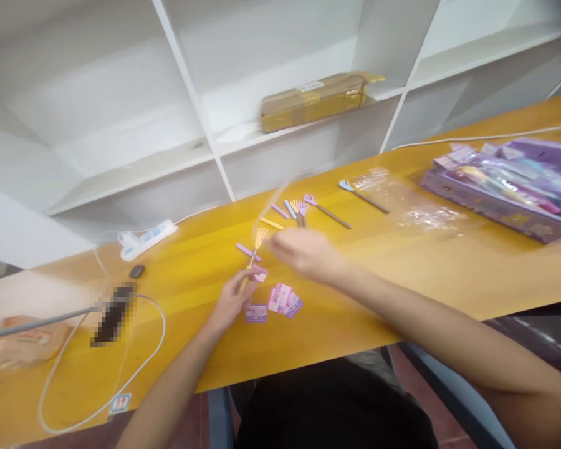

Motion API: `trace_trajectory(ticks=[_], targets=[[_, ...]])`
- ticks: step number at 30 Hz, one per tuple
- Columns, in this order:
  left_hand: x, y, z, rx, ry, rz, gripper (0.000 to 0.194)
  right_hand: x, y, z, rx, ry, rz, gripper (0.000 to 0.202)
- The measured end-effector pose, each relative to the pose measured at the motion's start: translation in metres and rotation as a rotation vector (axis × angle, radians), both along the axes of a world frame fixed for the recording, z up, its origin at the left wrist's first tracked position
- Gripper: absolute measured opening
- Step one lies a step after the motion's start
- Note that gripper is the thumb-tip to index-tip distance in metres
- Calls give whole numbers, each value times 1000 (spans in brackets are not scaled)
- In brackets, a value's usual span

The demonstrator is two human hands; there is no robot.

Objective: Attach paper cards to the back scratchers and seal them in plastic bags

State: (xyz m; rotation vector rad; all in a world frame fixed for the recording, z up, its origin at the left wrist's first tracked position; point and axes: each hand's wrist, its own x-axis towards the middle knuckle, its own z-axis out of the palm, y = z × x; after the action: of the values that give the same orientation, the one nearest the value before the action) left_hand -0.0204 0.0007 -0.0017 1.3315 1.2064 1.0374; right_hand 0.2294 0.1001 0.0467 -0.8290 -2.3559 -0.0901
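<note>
My left hand (234,299) is closed round the yellow handle of a small claw-headed stick (260,238), its yellow claw pointing up and away from me. Just right of that claw is my right hand (303,252), blurred, its fingers bent together; a faint clear strip seems to rise from them, but what they hold is not plain. Beyond my hands lie a purple claw stick (330,212), a blue claw stick (367,198) and loose purple, blue and yellow handle pieces (271,222). Pink and purple cards (280,299) lie near my left hand.
Clear plastic bags (425,215) lie at the right, beside a purple box (500,199) of packaged items. A white power strip (149,240), a white cable (161,337) and a pixelated dark object (115,315) are at the left. A taped carton (315,103) sits on the shelf.
</note>
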Motion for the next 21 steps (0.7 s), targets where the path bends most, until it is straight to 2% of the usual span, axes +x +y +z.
trace_trajectory(ticks=[1,3,5,7,9,12,14,16,18,21], targets=[[1,-2,1,-58,-66,-34,61,-19,-15,-7,89,-85,169,27],[4,-5,3,-132,-161,-21,63,-43,-33,-22,243,-140,373,28],[8,-6,4,-169,-224,29,59,-50,-36,-37,308,-54,467,26],[11,-5,3,-176,-279,82,54,-45,-30,-49,252,116,538,28],[11,-3,2,-160,-321,125,50,-37,-20,-56,75,306,558,31],[7,0,-2,-110,-307,158,44,-33,-10,-60,-391,568,395,33],[2,1,-3,-80,-212,136,42,-37,-8,-62,-739,675,359,36],[0,1,-3,-49,-58,94,40,-44,-9,-64,-1003,712,429,49],[0,-1,1,9,100,56,37,-50,-12,-66,-1165,703,493,58],[4,-2,7,128,257,-21,29,-55,-16,-68,-1286,701,507,59]])
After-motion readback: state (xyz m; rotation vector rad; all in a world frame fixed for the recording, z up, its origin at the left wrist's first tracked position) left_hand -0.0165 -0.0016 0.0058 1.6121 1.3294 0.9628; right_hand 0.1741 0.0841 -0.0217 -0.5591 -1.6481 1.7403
